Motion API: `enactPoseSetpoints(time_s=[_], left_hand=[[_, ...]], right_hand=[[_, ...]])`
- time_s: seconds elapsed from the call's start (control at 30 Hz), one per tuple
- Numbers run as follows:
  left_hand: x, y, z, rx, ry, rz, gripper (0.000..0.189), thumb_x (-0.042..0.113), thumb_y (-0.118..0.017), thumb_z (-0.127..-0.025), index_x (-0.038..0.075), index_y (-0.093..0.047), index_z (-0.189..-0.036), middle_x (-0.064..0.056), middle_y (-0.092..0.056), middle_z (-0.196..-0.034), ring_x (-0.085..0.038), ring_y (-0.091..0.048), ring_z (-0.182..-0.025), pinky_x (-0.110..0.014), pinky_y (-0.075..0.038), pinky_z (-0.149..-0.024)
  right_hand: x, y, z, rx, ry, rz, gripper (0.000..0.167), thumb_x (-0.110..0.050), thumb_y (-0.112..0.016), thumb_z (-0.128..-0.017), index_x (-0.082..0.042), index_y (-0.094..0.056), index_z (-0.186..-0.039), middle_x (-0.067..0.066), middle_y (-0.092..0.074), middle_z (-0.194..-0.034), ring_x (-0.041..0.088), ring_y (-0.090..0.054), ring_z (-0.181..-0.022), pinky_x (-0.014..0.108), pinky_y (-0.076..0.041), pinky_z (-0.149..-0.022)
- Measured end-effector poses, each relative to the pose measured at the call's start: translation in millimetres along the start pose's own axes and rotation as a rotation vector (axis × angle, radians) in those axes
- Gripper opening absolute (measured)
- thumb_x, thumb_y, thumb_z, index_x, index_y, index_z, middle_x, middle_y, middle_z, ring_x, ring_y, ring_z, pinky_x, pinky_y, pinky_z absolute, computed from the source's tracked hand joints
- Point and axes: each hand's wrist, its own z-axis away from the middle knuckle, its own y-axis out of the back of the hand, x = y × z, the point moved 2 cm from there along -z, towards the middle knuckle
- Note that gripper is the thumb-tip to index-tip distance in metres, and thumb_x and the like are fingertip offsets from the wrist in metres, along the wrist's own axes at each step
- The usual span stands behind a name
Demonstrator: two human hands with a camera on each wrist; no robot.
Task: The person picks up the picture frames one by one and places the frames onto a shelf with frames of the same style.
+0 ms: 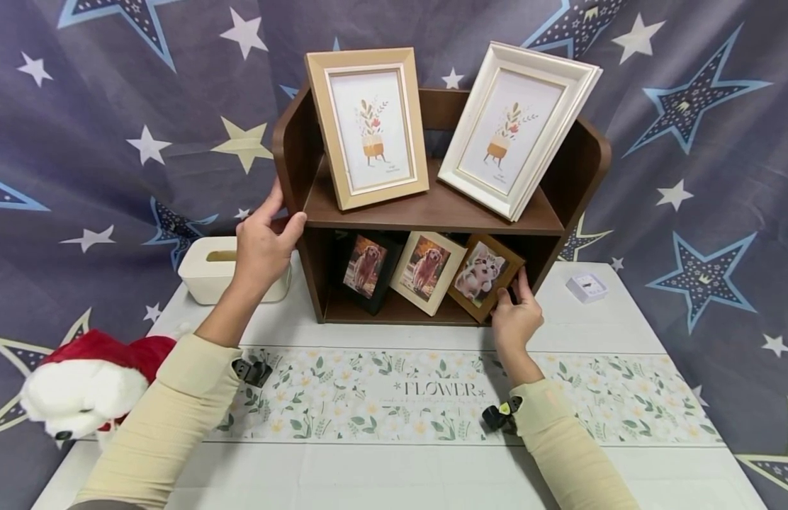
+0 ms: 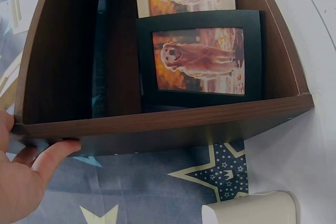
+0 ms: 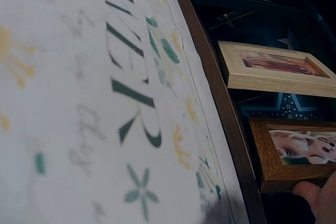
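Observation:
My left hand (image 1: 264, 244) grips the left side panel of a dark brown two-tier shelf (image 1: 432, 212), its thumb by the front edge. Low on the right, my right hand (image 1: 518, 319) holds the right edge of a brown picture frame (image 1: 478, 278) with a kitten photo; the thumb (image 3: 307, 192) shows at that edge in the right wrist view. The brown frame leans tilted in the lower tier. Beside it stand a cream frame (image 1: 428, 273) and a black frame (image 2: 202, 100), both with dog photos.
On the upper tier lean a tan frame (image 1: 419, 142) and a white frame (image 1: 460, 120) with plant prints. A white tissue box (image 1: 199, 280) stands left of the shelf, a small clock (image 1: 587, 287) right. A plush dog (image 1: 88, 389) sits at the left; a floral runner (image 1: 432, 425) crosses the table.

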Motion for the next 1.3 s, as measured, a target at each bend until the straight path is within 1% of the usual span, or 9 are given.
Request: enactPoseSetpoints(time_s=[0.1, 0.3, 0.47, 0.57, 0.73, 0.8, 0.93, 1.07, 1.3], left_hand=[[0.5, 0.0, 0.0, 0.001, 0.000, -0.002, 0.065, 0.018, -0.066, -0.098, 0.035, -0.041, -0.155, -0.011, -0.063, -0.142, -0.030, -0.070, -0.115, -0.048, -0.057, -0.096], [0.8, 0.0, 0.1, -0.002, 0.006, 0.002, 0.065, 0.018, -0.065, -0.098, 0.036, -0.040, -0.156, -0.011, -0.063, -0.142, -0.031, -0.070, -0.115, -0.048, -0.057, -0.096], [1.5, -0.1, 0.2, -0.002, 0.009, 0.001, 0.065, 0.018, -0.065, -0.098, 0.036, -0.040, -0.156, -0.011, -0.063, -0.142, -0.031, -0.069, -0.115, -0.048, -0.057, -0.096], [2.0, -0.4, 0.2, -0.003, 0.011, -0.002, 0.065, 0.018, -0.065, -0.098, 0.036, -0.040, -0.156, -0.011, -0.063, -0.142, -0.030, -0.069, -0.115, -0.048, -0.057, -0.096], [2.0, -0.3, 1.0, 0.003, 0.016, -0.018, 0.065, 0.019, -0.066, -0.098, 0.036, -0.040, -0.156, -0.012, -0.063, -0.141, -0.030, -0.070, -0.115, -0.048, -0.057, -0.096], [2.0, -0.3, 1.4, 0.008, 0.017, -0.025, 0.065, 0.019, -0.066, -0.098, 0.035, -0.040, -0.156, -0.012, -0.064, -0.141, -0.029, -0.070, -0.114, -0.047, -0.058, -0.095], [1.2, 0.2, 1.6, 0.017, 0.012, -0.035, 0.065, 0.018, -0.066, -0.098, 0.035, -0.041, -0.155, -0.011, -0.065, -0.139, -0.028, -0.071, -0.111, -0.039, -0.060, -0.092], [0.3, 0.5, 1.2, 0.023, 0.006, -0.043, 0.066, 0.018, -0.067, -0.097, 0.035, -0.041, -0.155, -0.011, -0.066, -0.138, -0.027, -0.072, -0.109, -0.031, -0.060, -0.089], [0.9, 0.1, 0.8, 0.021, 0.005, -0.040, 0.066, 0.018, -0.067, -0.097, 0.034, -0.041, -0.155, -0.012, -0.066, -0.138, -0.027, -0.072, -0.109, -0.040, -0.060, -0.092]], right_hand=[[0, -1, -1.3, -0.003, 0.000, 0.011, 0.062, -0.003, -0.062, -0.094, -0.034, -0.054, -0.147, 0.010, -0.067, -0.135, 0.029, -0.072, -0.067, 0.009, -0.044, -0.042], [-2, -3, -4.4, -0.007, -0.010, 0.034, 0.061, -0.005, -0.062, -0.095, -0.036, -0.053, -0.147, 0.010, -0.068, -0.134, 0.002, -0.059, -0.050, 0.009, -0.044, -0.042], [-2, -5, -6.4, -0.005, -0.031, 0.056, 0.061, -0.004, -0.062, -0.095, -0.037, -0.054, -0.147, 0.010, -0.068, -0.134, 0.020, -0.070, -0.065, 0.008, -0.042, -0.042], [-2, -6, -7.6, 0.006, -0.036, 0.069, 0.061, -0.004, -0.061, -0.095, -0.036, -0.054, -0.146, 0.010, -0.068, -0.134, 0.028, -0.075, -0.087, 0.012, -0.046, -0.046], [-4, -7, -8.0, 0.037, -0.015, 0.103, 0.060, -0.003, -0.062, -0.094, -0.032, -0.056, -0.146, 0.010, -0.070, -0.130, 0.022, -0.067, -0.122, 0.034, -0.059, -0.087], [-5, -8, -7.9, 0.044, -0.010, 0.102, 0.059, -0.004, -0.062, -0.093, -0.030, -0.056, -0.146, 0.011, -0.070, -0.129, 0.023, -0.066, -0.124, 0.042, -0.055, -0.101], [-6, -10, -8.4, 0.057, 0.002, 0.113, 0.058, -0.004, -0.063, -0.094, -0.029, -0.057, -0.145, 0.011, -0.071, -0.127, 0.025, -0.066, -0.123, 0.045, -0.050, -0.110], [-6, -10, -9.1, 0.065, 0.008, 0.121, 0.058, -0.003, -0.063, -0.094, -0.029, -0.057, -0.145, 0.011, -0.072, -0.125, 0.026, -0.067, -0.123, 0.044, -0.048, -0.112], [-6, -10, -8.8, 0.057, 0.019, 0.115, 0.057, -0.005, -0.063, -0.095, -0.031, -0.057, -0.145, 0.011, -0.072, -0.126, 0.027, -0.066, -0.124, 0.045, -0.048, -0.112]])
